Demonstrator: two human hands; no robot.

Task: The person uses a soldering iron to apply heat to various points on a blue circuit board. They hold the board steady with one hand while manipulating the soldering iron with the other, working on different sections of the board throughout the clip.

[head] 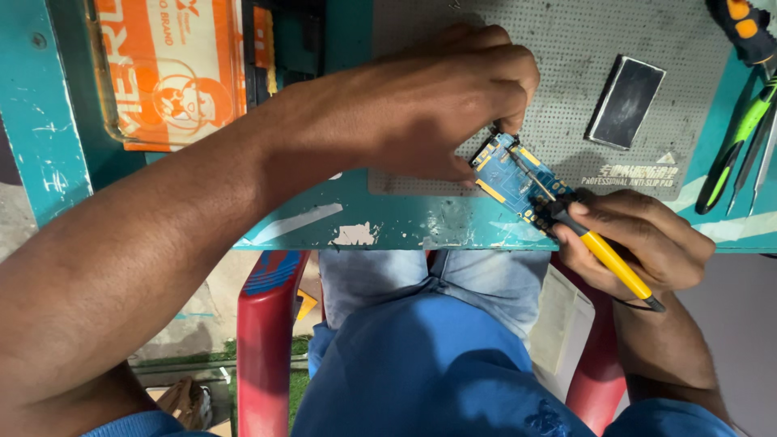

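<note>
We pinch a small blue circuit board [512, 176] in our left hand [437, 109], at the near edge of the teal worktop [405, 222], on the grey mat [558, 65]. Our right hand [639, 243] closes its grip on a yellow-handled soldering iron [603, 252], tip on the board. A dark block [625, 101] lies farther back.

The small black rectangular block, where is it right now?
In the head view, the black block lies on the grey perforated mat, upper right, between the left hand and the green-handled tool.
</note>
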